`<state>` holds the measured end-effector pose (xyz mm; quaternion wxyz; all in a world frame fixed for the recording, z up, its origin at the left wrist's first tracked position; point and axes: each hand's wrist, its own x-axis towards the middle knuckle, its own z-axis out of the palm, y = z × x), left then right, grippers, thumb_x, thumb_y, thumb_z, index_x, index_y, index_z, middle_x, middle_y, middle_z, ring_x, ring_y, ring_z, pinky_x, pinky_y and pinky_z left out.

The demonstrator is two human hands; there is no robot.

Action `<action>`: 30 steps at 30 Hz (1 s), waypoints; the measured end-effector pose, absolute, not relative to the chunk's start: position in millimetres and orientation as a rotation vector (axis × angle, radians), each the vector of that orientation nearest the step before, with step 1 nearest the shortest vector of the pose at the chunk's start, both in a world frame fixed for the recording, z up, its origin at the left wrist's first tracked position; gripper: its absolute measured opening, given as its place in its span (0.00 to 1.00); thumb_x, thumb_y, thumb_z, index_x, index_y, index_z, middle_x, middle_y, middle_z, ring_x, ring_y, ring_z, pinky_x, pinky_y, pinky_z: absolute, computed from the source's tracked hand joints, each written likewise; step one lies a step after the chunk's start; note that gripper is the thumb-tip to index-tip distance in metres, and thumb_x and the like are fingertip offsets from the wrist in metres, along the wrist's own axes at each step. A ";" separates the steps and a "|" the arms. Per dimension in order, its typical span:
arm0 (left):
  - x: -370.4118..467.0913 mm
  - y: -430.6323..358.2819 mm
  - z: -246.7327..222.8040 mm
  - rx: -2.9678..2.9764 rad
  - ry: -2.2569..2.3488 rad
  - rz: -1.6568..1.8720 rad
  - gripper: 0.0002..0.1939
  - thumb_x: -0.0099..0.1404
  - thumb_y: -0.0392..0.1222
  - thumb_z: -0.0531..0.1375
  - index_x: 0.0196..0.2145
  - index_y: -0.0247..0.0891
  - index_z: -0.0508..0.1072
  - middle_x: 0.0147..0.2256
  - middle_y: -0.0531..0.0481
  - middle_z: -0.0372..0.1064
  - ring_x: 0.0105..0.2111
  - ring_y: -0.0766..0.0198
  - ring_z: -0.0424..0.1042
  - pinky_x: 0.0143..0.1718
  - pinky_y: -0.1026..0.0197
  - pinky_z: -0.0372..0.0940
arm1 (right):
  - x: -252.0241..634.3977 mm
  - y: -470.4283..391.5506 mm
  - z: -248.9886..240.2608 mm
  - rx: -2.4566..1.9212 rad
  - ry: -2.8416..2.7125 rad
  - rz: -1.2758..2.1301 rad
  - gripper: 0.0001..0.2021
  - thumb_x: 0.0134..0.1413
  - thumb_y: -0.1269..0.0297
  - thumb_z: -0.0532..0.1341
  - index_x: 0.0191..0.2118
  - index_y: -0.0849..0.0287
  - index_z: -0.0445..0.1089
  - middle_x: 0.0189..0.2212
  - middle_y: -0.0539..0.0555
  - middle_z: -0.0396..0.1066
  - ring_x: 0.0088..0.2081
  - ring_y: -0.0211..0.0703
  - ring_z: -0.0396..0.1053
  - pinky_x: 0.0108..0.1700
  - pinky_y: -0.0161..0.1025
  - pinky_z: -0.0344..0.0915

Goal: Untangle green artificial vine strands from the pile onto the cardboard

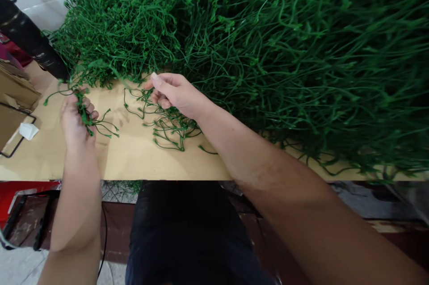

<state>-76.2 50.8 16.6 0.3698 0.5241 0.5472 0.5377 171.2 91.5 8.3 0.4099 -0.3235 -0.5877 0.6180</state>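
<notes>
On the left of the table, my left hand (78, 117) is closed around a small bunch of green plastic stems (83, 108), whose forked tips stick out on both sides of the fist. My right hand (169, 90) is pinched over the table near the middle, with a blurred green plastic stem (115, 73) trailing leftward from its fingertips. Just below that hand lie several loose stems (174, 131) on the tabletop. Behind both hands rises a large tangled heap of green plastic stems (208, 21), filling the back and right.
A light wooden table (134, 164) runs across the view. A black bottle-like cylinder (33, 37) leans in at the left, near a cardboard box (16, 84), a black wire frame (15, 153) and a white scrap (28, 130). Below the edge is a red container (13, 193).
</notes>
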 end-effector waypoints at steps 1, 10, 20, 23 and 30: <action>-73.9 48.5 20.7 1.181 1.330 1.494 0.17 0.52 0.56 0.61 0.30 0.42 0.63 0.18 0.57 0.44 0.18 0.74 0.46 0.19 0.65 0.43 | 171.0 92.9 6.8 -0.853 -1.493 1.526 0.19 0.56 0.46 0.55 0.30 0.59 0.62 0.17 0.44 0.57 0.17 0.27 0.50 0.19 0.31 0.46; -35.6 38.9 22.1 1.109 1.418 1.555 0.11 0.56 0.49 0.61 0.28 0.39 0.73 0.20 0.54 0.62 0.19 0.72 0.59 0.18 0.68 0.53 | 166.7 86.7 2.9 -0.966 -1.924 0.656 0.08 0.55 0.61 0.60 0.31 0.62 0.68 0.30 0.52 0.66 0.37 0.39 0.63 0.46 0.42 0.60; -14.0 43.5 3.4 1.462 1.385 1.368 0.15 0.56 0.48 0.63 0.21 0.37 0.65 0.20 0.56 0.60 0.23 0.71 0.61 0.26 0.68 0.60 | 144.0 58.9 13.3 -0.830 -2.047 0.960 0.11 0.57 0.61 0.58 0.27 0.61 0.60 0.23 0.47 0.60 0.27 0.32 0.55 0.33 0.35 0.53; -12.3 44.4 0.7 1.484 1.395 1.359 0.14 0.57 0.48 0.62 0.23 0.38 0.65 0.22 0.55 0.61 0.24 0.70 0.61 0.27 0.67 0.61 | 139.8 60.7 11.3 -0.863 -1.972 1.123 0.12 0.56 0.69 0.57 0.24 0.59 0.55 0.21 0.45 0.56 0.25 0.31 0.51 0.31 0.34 0.50; -11.3 43.5 3.3 1.436 1.368 1.321 0.12 0.60 0.47 0.58 0.25 0.39 0.64 0.21 0.54 0.62 0.26 0.67 0.66 0.30 0.64 0.64 | 134.9 62.3 11.9 -0.799 -1.780 1.422 0.15 0.59 0.74 0.53 0.21 0.59 0.53 0.19 0.43 0.49 0.24 0.30 0.48 0.29 0.33 0.49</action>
